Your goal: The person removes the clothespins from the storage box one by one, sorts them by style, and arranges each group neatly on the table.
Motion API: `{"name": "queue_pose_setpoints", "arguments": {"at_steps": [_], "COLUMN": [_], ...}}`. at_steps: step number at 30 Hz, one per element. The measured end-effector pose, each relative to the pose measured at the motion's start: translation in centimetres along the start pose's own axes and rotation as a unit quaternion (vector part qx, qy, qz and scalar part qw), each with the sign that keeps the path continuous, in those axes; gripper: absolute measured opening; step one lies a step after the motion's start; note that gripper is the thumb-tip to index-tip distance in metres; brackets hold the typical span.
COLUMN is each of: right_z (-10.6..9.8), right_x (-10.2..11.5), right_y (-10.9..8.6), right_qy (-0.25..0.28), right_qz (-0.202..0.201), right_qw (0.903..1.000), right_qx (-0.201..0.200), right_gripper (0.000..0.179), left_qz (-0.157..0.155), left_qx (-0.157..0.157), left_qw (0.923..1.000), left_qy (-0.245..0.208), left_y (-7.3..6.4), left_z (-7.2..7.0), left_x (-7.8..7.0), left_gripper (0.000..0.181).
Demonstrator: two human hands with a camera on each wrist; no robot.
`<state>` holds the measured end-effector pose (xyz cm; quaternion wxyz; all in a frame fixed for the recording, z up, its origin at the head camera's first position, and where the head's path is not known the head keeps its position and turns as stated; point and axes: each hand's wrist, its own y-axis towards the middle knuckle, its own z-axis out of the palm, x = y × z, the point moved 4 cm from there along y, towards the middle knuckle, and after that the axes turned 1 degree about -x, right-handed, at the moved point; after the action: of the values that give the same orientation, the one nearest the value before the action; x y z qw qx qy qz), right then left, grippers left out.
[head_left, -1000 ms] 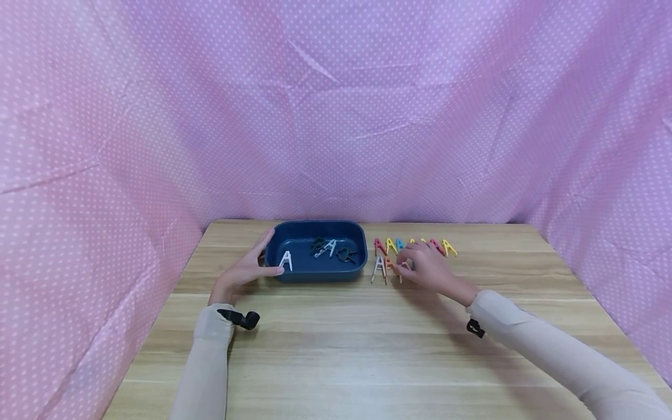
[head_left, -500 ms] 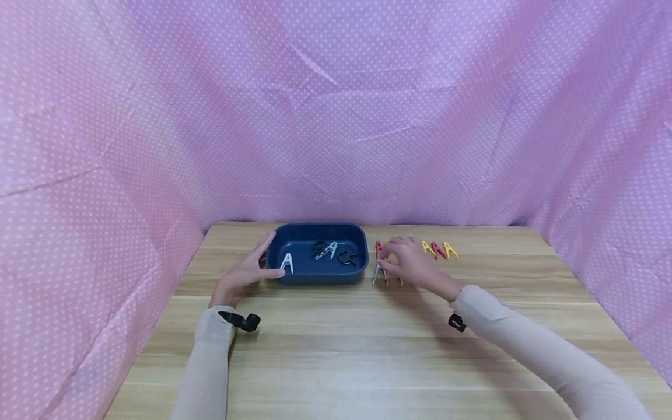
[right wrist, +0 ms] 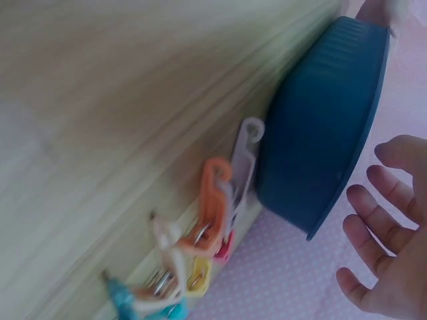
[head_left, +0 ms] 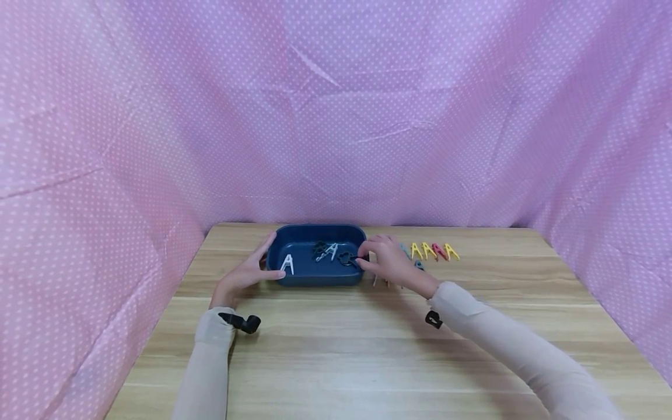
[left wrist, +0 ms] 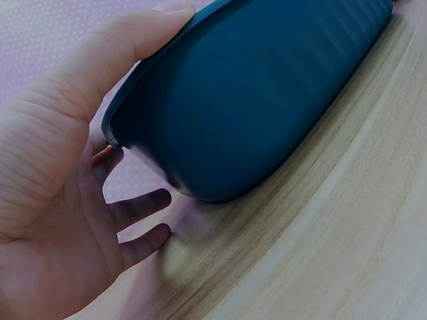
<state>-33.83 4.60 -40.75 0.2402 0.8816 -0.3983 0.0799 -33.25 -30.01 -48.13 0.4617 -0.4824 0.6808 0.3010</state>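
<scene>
The dark clip (head_left: 345, 258) lies inside the tub (head_left: 317, 281), near its right end. The pale clip (head_left: 328, 252) and green clip (head_left: 318, 249) sit about the middle of the tub, and the white clip (head_left: 287, 264) lies at its left end. Likely faults: a hurried reach by the right hand (head_left: 388, 259) could strike the tub's right rim and shift the tub; a low wrist could knock the orange clip (right wrist: 212, 210) and lilac clip (right wrist: 243, 157) just outside that end; slack support at the tub's left end could let it slide. The left hand (head_left: 244, 277) holds that left end in a wide span, thumb over the front rim, forefinger along the side; its lower fingers are spread. The right hand reaches over the right rim, thumb and forefinger close together at the dark clip, the gap narrow; whether they pinch it cannot be told. Farther right of the tub, two yellow clips (head_left: 422, 250), a red clip (head_left: 438, 251) and another yellow clip (head_left: 451, 251) form a row on the table (head_left: 325, 350).
</scene>
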Motion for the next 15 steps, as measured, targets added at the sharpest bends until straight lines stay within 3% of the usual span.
{"name": "queue_pose_setpoints", "arguments": {"at_steps": [15], "right_z": [3.2], "right_x": [2.0], "right_y": [3.5], "right_qy": [0.012], "right_qz": [0.003], "right_qw": [0.9986], "right_qx": [0.052], "right_gripper": [0.007], "left_qz": [-0.019], "left_qx": [-0.009], "left_qw": [0.9996], "left_qy": [-0.019], "left_y": [-0.2], "left_z": [0.0], "left_x": [0.0], "left_gripper": [0.107]}}
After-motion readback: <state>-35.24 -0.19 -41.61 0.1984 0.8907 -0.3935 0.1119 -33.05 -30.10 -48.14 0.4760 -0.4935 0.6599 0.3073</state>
